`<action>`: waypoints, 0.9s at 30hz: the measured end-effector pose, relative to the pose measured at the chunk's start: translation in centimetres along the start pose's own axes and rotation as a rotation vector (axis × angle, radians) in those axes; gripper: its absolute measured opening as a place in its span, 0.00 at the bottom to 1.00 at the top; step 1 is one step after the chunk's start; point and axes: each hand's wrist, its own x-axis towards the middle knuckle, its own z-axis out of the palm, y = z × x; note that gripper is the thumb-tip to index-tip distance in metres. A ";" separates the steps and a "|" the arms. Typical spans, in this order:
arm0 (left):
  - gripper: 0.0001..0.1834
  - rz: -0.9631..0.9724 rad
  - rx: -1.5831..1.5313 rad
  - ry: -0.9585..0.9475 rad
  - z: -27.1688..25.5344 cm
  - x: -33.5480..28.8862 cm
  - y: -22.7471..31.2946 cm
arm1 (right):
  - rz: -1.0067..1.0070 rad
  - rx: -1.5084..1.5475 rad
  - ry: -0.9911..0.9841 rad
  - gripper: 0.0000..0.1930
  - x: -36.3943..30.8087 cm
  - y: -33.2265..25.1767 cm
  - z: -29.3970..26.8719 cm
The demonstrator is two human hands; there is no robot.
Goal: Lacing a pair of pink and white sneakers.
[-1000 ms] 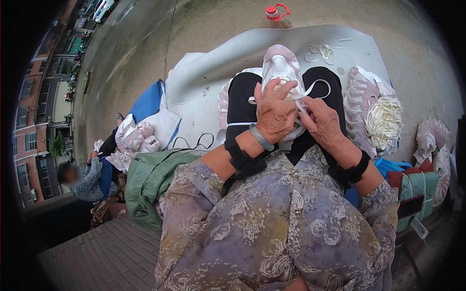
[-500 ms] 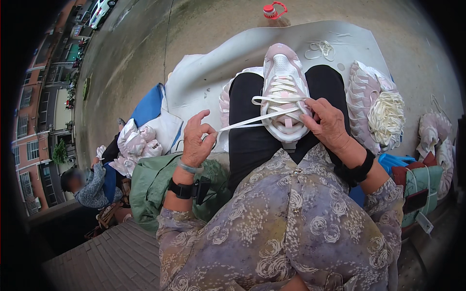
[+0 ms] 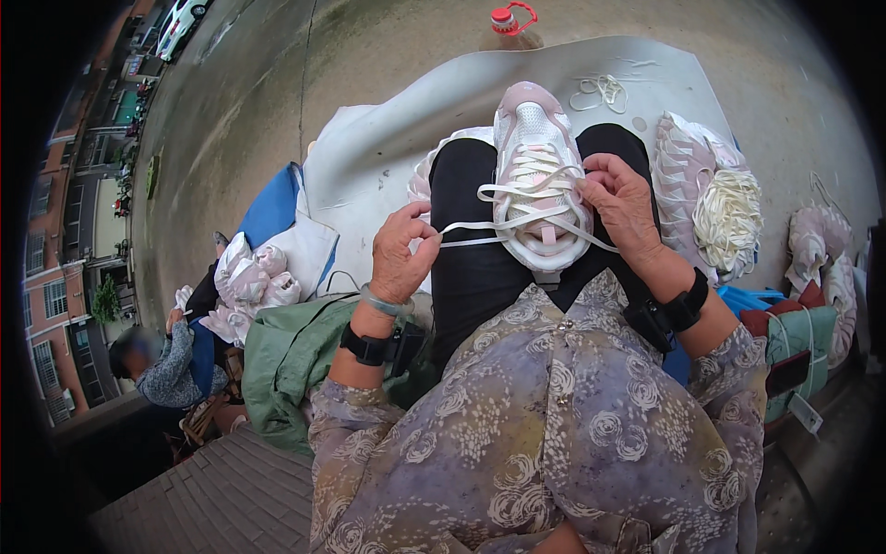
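A white and pink sneaker [image 3: 532, 125] lies across my black-trousered thighs, toe pointing away from me. Flat cream shoelace [image 3: 471, 225] criss-crosses its front, with a loop sticking out on the left side. My left hand [image 3: 402, 257], left of the shoe, pinches one lace end between thumb and finger, and the lace runs from it across to the shoe. At the right edge of the lacing, my right hand [image 3: 620, 205] has thumb and forefinger closed on lace. Another stretch of lace shows below that hand, beside the shoe's collar.
A pale sheet [image 3: 369, 157] covers the ground ahead, with loose laces [image 3: 604, 92] on it. Bundled shoes [image 3: 678, 175] and a lace heap [image 3: 729, 217] lie right. A red-capped bottle [image 3: 513, 32] stands beyond. Left are a green sack [image 3: 286, 369], more shoes [image 3: 245, 277] and a seated person [image 3: 180, 365].
My left hand has come rightward, closer to the shoe, so the lace between them is shorter. My right hand stays by the lacing, and a lace stretch now shows below it.
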 end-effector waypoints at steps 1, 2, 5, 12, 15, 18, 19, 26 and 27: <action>0.02 -0.020 -0.012 0.000 -0.1 -0.1 -0.1 | 0.002 0.001 -0.002 0.06 0.0 -0.2 -0.1; 0.02 -0.014 -0.012 0.013 -0.3 -0.2 -0.2 | 0.099 0.019 -0.065 0.06 0.0 -0.4 -0.4; 0.02 -0.065 -0.051 -0.017 -0.8 -0.4 -0.4 | 0.248 0.097 -0.162 0.07 0.2 -1.2 -1.0; 0.03 -0.051 -0.087 0.072 -0.9 0.0 0.1 | 0.336 0.061 -0.285 0.06 0.9 -2.2 -1.5; 0.03 -0.004 -0.088 0.113 -1.4 0.3 0.3 | 0.366 0.079 -0.335 0.04 1.1 -2.0 -1.9; 0.03 0.034 -0.124 0.142 -1.7 0.5 0.5 | 0.423 0.167 -0.392 0.07 1.4 -1.6 -2.5; 0.03 0.039 -0.150 0.171 -1.8 0.6 0.5 | 0.423 0.170 -0.389 0.07 1.5 -1.5 -2.7; 0.03 -0.008 -0.172 0.207 -1.6 1.0 -0.5 | 0.434 0.158 -0.246 0.10 0.6 -1.5 -3.1; 0.03 0.004 -0.175 0.212 -1.5 0.9 -0.7 | 0.356 0.054 -0.217 0.11 -0.1 -1.5 -3.2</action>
